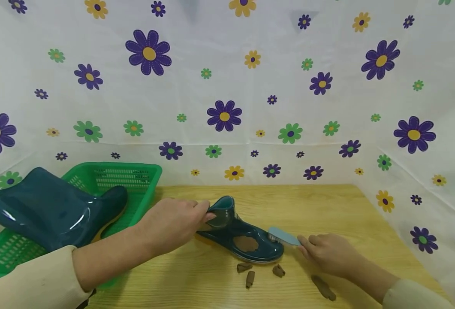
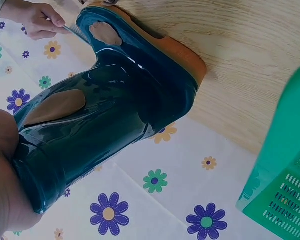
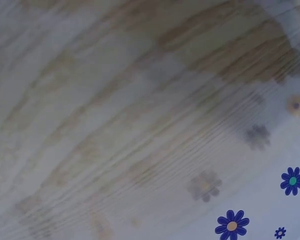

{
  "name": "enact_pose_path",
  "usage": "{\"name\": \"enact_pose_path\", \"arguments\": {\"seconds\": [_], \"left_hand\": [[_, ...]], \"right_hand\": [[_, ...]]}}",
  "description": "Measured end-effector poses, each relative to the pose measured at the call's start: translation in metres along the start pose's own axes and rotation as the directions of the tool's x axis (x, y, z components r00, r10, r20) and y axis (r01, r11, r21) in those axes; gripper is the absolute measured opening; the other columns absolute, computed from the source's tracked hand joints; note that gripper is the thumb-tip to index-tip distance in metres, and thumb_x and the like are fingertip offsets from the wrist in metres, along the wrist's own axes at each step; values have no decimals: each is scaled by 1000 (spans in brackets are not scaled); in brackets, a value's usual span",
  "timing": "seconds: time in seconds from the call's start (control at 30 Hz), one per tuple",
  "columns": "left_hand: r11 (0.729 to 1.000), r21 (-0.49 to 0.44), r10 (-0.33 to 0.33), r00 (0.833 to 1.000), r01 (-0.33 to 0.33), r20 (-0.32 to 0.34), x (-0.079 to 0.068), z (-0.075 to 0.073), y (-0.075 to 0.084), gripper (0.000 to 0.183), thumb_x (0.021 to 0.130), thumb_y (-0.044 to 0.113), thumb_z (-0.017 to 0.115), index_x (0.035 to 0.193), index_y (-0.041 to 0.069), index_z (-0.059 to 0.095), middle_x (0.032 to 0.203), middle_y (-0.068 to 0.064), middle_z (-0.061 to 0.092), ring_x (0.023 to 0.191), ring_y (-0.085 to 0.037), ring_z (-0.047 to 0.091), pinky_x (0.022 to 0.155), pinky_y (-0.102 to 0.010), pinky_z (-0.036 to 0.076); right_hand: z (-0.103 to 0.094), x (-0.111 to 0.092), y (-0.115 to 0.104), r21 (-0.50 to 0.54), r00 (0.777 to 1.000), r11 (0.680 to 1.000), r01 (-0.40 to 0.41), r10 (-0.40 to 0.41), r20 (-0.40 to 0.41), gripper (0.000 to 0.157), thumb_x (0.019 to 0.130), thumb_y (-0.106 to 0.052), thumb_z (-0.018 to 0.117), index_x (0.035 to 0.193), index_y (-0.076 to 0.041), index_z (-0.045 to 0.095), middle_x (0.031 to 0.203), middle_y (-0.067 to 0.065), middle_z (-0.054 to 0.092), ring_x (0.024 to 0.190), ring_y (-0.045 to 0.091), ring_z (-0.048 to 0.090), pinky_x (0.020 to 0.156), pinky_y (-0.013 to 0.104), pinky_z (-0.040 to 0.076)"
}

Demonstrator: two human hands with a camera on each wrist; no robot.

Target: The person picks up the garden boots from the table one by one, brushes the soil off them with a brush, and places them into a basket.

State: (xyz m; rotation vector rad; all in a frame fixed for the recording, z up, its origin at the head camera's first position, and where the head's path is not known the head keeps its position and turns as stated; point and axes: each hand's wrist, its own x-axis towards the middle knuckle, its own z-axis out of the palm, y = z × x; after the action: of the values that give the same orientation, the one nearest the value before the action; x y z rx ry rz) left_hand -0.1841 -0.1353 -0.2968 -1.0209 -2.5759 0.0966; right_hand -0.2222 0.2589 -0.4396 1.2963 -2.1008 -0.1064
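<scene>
Beside a slatted green plastic basket (image 1: 158, 171), a person's left hand (image 1: 175, 223) grips the shaft of a glossy dark-teal rubber boot (image 1: 246, 227). Its foot runs away from the basket, toe nearest the right hand (image 1: 329, 253), whose fingers pinch a slim pale-blue brush (image 1: 285, 236), bristles at the toe.

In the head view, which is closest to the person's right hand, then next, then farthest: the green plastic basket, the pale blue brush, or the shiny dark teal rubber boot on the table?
1. Pale blue brush: in the right hand's fingers.
2. Shiny dark teal boot: left of that hand.
3. Green plastic basket: farther left.
</scene>
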Motion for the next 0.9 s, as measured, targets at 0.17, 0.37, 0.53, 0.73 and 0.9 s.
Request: {"name": "enact_pose_path", "arguments": {"seconds": [0.17,0.37,0.53,0.73,0.9], "left_hand": [[999,-33,-5,1000,5,-10,0,-1,0,28,102,32,57,80,15,51,56,9,41,45,-5,37,43,-18,29],[998,-51,-23,1000,22,-6,1,1,0,29,102,31,57,80,15,50,57,9,41,46,-4,36,42,-18,29],[999,30,-10,997,12,-74,4,2,-10,29,101,30,59,79,13,49,54,7,36,43,-6,36,40,-19,26],[998,17,-52,994,54,-100,14,-7,-26,27,100,26,61,80,11,51,53,5,34,42,-7,36,39,-18,27],[996,-7,-84,995,84,-59,27,-13,-33,29,103,26,56,80,9,51,53,3,36,42,-9,39,40,-19,29]], "right_hand": [[2,6,0,-41,995,997,71,-68,67,51,111,-29,26,97,-4,69,56,-6,43,42,2,31,39,15,25],[3,8,-3,-14,1000,1000,-6,5,-14,53,111,-32,25,94,-5,67,58,-7,40,47,-3,21,40,12,20],[-9,10,4,43,984,993,-114,119,-131,57,110,-36,27,98,-5,74,61,-5,48,48,-5,28,42,11,28],[-23,10,5,288,968,929,-232,250,-26,27,104,-22,53,99,-9,77,64,-12,55,54,-11,32,48,10,34],[-24,5,-2,454,953,847,-276,302,16,16,91,-4,67,102,-8,77,65,-16,55,56,-13,30,52,9,34]]}}
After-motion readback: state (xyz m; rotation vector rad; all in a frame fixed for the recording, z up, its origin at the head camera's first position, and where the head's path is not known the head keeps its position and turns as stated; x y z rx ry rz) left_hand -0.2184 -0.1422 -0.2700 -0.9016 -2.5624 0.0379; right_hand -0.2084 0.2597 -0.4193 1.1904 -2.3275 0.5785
